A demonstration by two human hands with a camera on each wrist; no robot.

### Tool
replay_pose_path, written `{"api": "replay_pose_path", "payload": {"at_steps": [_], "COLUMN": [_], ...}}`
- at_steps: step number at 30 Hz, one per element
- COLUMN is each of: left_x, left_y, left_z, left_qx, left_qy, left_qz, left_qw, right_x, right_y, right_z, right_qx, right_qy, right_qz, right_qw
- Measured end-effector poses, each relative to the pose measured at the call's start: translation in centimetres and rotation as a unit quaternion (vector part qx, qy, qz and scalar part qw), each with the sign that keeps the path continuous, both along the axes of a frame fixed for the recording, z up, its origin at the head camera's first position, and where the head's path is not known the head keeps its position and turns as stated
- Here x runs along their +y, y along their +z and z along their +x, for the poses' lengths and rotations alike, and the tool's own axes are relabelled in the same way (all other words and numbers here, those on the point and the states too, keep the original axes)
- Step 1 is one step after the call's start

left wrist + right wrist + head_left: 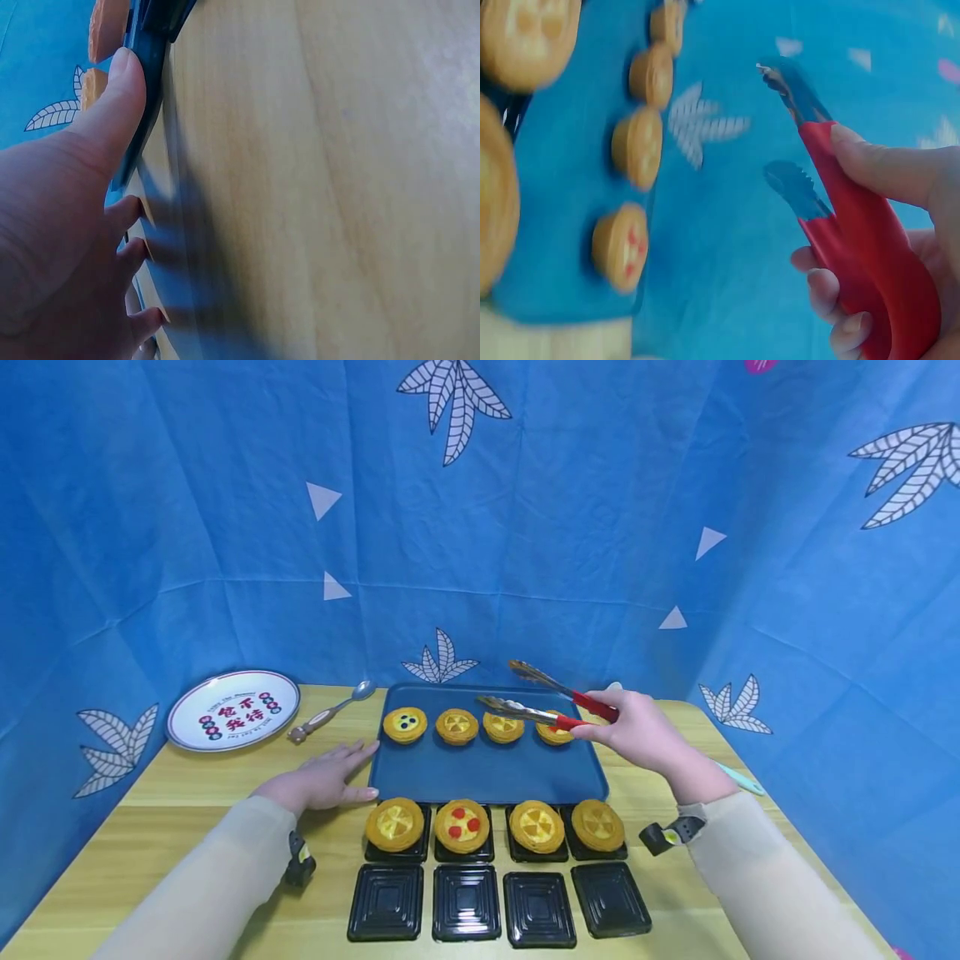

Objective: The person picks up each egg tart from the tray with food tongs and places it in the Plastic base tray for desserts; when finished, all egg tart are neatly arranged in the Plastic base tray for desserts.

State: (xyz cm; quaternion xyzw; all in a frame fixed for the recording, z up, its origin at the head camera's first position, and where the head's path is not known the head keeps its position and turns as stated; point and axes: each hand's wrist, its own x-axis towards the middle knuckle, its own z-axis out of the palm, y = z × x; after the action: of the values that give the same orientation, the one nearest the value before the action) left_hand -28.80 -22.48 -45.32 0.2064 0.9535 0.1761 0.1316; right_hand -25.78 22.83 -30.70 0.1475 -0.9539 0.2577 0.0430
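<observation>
My right hand (637, 728) grips red-handled metal tongs (870, 247), whose arms are spread apart with nothing between their tips. They hang above the right part of a blue tray (480, 774). On that tray is a row of egg tarts: a blueberry-topped tart (405, 725) at the left end, a yellow-wedge tart (457, 727), another alike, and a red-topped tart (622, 247) at the right, partly behind the tongs in the head view. My left hand (318, 781) rests by the tray's left edge, fingers extended, its thumb (124, 90) against the tray in the left wrist view.
In front of the tray, several tarts, one a red-dotted tart (461, 826), sit on black plastic bases. Nearer stands a row of bare black bases (386, 902). A white oval plate (232, 735) and a spoon (322, 718) lie left; a pale green handle (742, 779) lies right.
</observation>
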Motion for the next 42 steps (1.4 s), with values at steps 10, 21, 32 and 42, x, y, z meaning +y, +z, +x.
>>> {"api": "replay_pose_path", "payload": {"at_steps": [10,21,32,42], "left_x": [-0.2,0.1,0.8,1.1], "left_y": [-0.1,0.2,2.2,2.5], "left_z": [-0.2,0.2,1.5,1.8], "left_qx": [-0.003,-0.003,-0.003,-0.01], "left_qy": [0.004,0.0,-0.006,0.001], "left_qz": [0.001,0.003,0.003,-0.008], "left_qw": [1.0,1.0,1.0,0.9999], "right_x": [5.3,6.7,7.2,5.9], "right_y": [-2.4,-5.7,-6.9,-5.1], "right_z": [-2.0,-2.0,-1.5,-1.0], "right_qx": [-0.043,-0.063,-0.061,-0.042], "right_qy": [-0.042,-0.048,-0.069,-0.067], "right_qz": [0.027,0.04,0.025,-0.008], "right_qw": [0.9978,0.996,0.9955,0.9969]}}
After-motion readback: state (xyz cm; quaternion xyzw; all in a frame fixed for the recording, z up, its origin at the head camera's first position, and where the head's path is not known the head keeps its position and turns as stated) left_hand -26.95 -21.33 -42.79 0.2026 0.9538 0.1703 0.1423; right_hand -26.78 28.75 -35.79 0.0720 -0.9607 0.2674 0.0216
